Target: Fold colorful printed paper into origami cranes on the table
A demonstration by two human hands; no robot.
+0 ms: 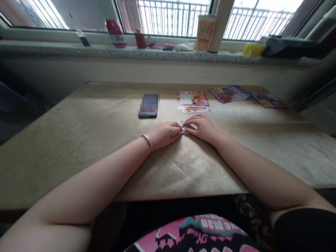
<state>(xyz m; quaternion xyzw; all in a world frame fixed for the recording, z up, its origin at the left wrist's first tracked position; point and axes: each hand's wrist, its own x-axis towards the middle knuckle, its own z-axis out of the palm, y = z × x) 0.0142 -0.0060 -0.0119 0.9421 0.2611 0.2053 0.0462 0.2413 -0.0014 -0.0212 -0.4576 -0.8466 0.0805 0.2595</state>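
Note:
Between my two hands, at the middle of the table, is a small piece of patterned, whitish folded paper (183, 130), mostly covered by fingers. My left hand (166, 134), with a silver bangle at its wrist, pinches the paper's left side. From the right, my right hand (201, 127) grips the other side between thumb and fingertips. Both hands are closed on it and rest low over the tabletop. Just beyond my left hand lies a dark phone-like rectangle (148, 105), its surface blurred. A fan of red and white printed sheets (193, 101) lies beyond my right hand.
Farther right on the table (78, 140) lie a stack of colourful cards (229, 93) and another small stack (269, 100). The stone windowsill (94, 54) behind holds a red can (116, 33), a red bottle (140, 39), a patterned cup (204, 33) and a yellow block (254, 49).

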